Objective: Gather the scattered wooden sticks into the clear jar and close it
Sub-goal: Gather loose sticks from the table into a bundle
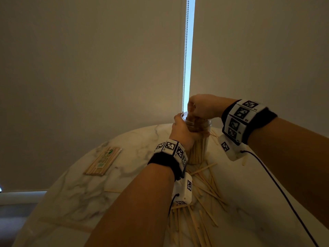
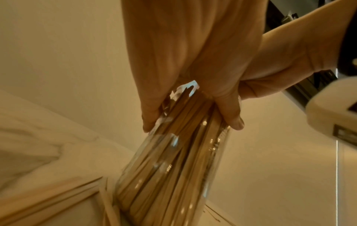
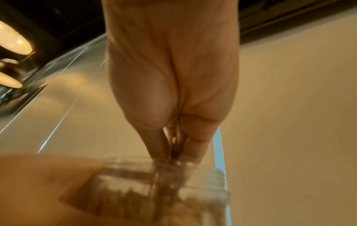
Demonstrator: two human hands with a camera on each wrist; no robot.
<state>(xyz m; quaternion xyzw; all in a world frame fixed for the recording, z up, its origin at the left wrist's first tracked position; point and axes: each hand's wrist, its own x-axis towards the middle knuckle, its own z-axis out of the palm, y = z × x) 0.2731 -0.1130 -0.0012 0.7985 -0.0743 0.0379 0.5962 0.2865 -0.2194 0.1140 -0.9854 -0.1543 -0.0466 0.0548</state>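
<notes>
- Filling step: our left hand point(image 1: 180, 130) wraps the clear plastic jar point(image 1: 198, 147), upright on the marble tabletop point(image 1: 74, 189).
- Our right hand point(image 1: 203, 106) dips bunched fingers into its mouth; contents unseen.
- Next, we gather the scattered pale wooden sticks point(image 1: 204, 186).

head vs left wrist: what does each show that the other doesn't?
Only head: the loose sticks scattered on the marble table, a wrapped pack of sticks to the left, the right hand with fingertips dipped into the jar mouth, and the blind's bead chain.

Only left wrist: a close look through the jar wall at the sticks inside, packed lengthwise.

Both: the left hand gripping the clear jar near its top, no lid on it.
</notes>
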